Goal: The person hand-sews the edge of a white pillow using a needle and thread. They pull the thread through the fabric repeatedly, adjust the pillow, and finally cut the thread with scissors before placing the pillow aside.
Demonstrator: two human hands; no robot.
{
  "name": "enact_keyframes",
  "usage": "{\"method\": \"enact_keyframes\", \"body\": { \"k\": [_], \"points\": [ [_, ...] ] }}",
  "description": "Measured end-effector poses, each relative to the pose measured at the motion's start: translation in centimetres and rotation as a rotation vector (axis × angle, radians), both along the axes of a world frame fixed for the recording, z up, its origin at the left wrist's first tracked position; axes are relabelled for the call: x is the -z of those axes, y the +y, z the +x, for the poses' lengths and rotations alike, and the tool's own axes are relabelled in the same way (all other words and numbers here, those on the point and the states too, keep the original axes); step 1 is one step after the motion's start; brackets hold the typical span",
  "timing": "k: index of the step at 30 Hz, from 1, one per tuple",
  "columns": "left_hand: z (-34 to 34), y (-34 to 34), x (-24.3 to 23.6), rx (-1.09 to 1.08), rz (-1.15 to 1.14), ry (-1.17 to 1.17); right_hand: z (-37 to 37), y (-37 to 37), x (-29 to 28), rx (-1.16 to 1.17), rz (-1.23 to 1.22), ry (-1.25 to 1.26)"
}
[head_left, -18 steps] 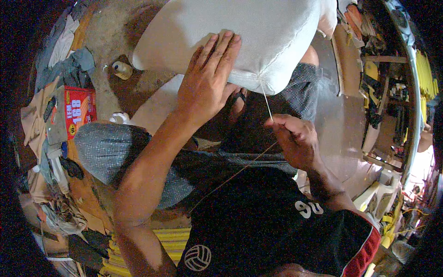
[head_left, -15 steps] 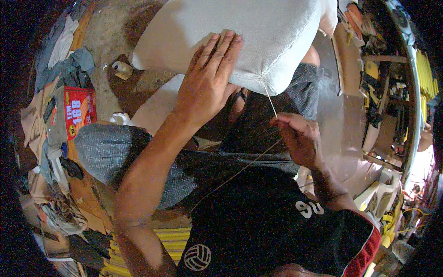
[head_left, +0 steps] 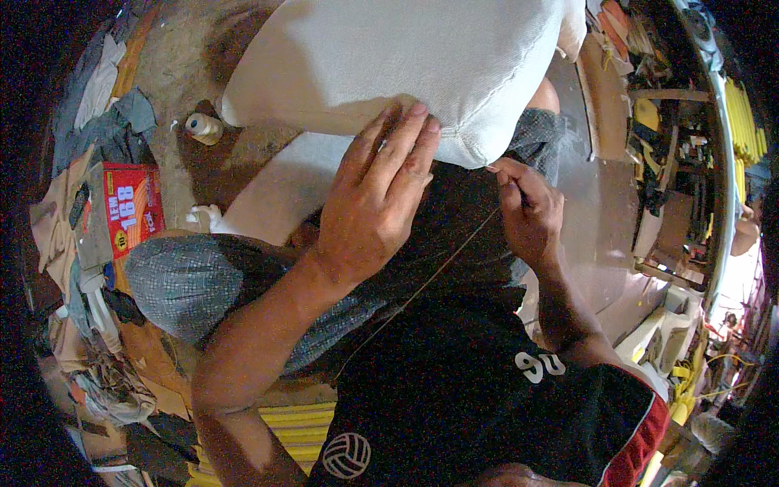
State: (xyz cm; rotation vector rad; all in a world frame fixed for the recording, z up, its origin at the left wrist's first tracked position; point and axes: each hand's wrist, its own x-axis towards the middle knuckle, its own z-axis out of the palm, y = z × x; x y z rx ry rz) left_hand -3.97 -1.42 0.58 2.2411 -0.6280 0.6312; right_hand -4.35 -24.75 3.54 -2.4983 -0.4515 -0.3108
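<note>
Above brown floor (head_left: 174, 89), the left hand (head_left: 369, 211), narrowly spread, apparently steadies a plump white fabric cushion (head_left: 389, 57); the right hand (head_left: 531, 211) grips thin tan thread (head_left: 418, 286), perhaps for tension.

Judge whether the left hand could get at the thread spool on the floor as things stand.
Probably yes: the left hand looks open at the edge of the white cushion, and nothing covers the thread spool, though leaning may be needed.

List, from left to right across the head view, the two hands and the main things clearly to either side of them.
Red box → spool of thread → left hand → right hand → yellow strips by the right edge.
</note>
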Motion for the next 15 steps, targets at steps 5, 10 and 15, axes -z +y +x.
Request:
{"method": "enact_keyframes", "body": {
  "k": [5,10,15],
  "points": [
    [1.8,0.2,0.2,0.021,0.082,-0.229,0.0,0.2,-0.2,0.061,0.01,0.045],
    [2.3,0.1,0.8,0.093,0.01,-0.286,0.2,0.1,0.1,0.055,0.048,0.029],
    [2.3,-0.1,1.3,0.066,-0.157,-0.282,0.4,0.0,0.5,0.027,0.062,-0.024]
  ]
}}
